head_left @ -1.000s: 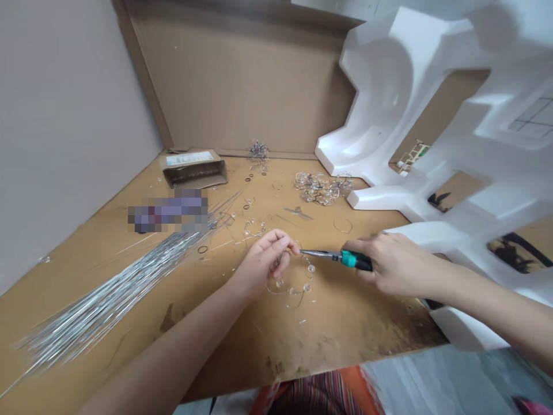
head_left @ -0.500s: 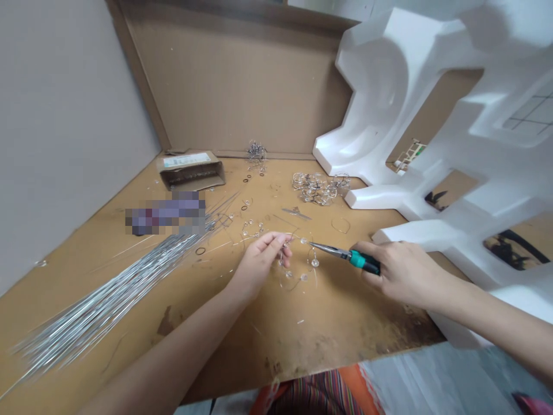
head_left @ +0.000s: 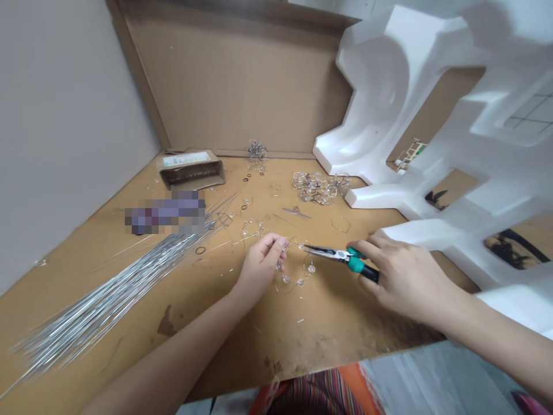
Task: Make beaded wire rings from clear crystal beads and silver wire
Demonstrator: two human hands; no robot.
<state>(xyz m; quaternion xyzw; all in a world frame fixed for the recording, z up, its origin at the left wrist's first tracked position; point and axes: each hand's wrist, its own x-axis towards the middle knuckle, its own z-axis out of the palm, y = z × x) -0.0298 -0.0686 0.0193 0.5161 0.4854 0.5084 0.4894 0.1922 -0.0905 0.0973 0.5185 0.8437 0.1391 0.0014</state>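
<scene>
My left hand point(head_left: 264, 259) pinches a thin wire ring strung with clear beads point(head_left: 311, 269) between thumb and fingers, above the table's middle. The ring hangs to the right of the fingertips, its lower beads spread in a loop. In my right hand point(head_left: 391, 268) is a pair of needle-nose pliers point(head_left: 334, 253) with green and black handles. Its jaws are slightly apart and point left, their tips at a bead on the upper right of the ring. Whether the tips touch the wire I cannot tell.
A bundle of straight metal wires point(head_left: 116, 294) lies at left, with a small cardboard box point(head_left: 192, 170) behind. Several beaded wire rings point(head_left: 317, 187) are piled at the back right, beside white foam packaging point(head_left: 375, 199). Another beaded ring point(head_left: 253, 227) lies behind my left hand.
The pliers' jaws have parted, and their tips have shifted slightly left and down. My right hand's grip has widened. The beaded ring has swung a little left and lower.
</scene>
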